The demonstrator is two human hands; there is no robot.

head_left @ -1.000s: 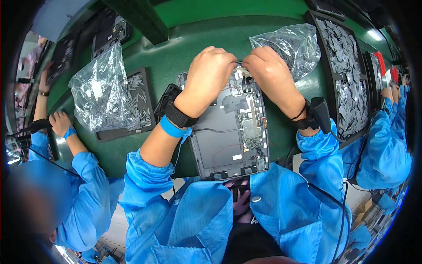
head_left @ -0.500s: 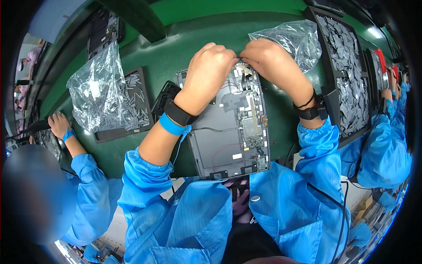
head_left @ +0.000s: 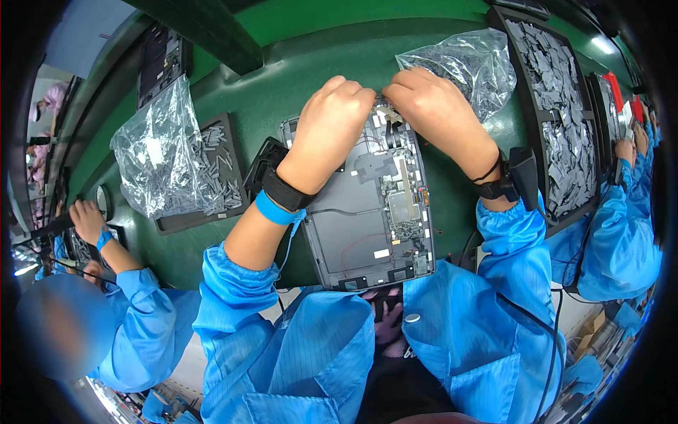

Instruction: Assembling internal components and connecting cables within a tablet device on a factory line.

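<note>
An opened flat device housing (head_left: 346, 240), dark grey with exposed circuit boards and thin cables, lies in front of me. At its far edge my left hand (head_left: 335, 116) is closed, fingers curled and pressed together. Close beside it, over the far right corner, my right hand (head_left: 429, 100) is closed in a pinch. The two sets of fingertips almost meet. Whatever they pinch is hidden behind the knuckles. Near the right fingers, black flex cables (head_left: 390, 134) run down onto the green board area (head_left: 406, 230).
Left, a clear plastic bag (head_left: 152, 159) overlaps a dark tray (head_left: 227, 169) of small grey strips. Another clear bag (head_left: 480, 67) lies far right, beside a black tray (head_left: 540, 152) of grey pieces. A co-worker's hand (head_left: 88, 220) is at the left; a green post (head_left: 212, 32) stands behind.
My hands stay at the housing's far edge, with the left hand slightly lower and the fingers shifted a little. At the left, the co-worker's head has moved down and right.
</note>
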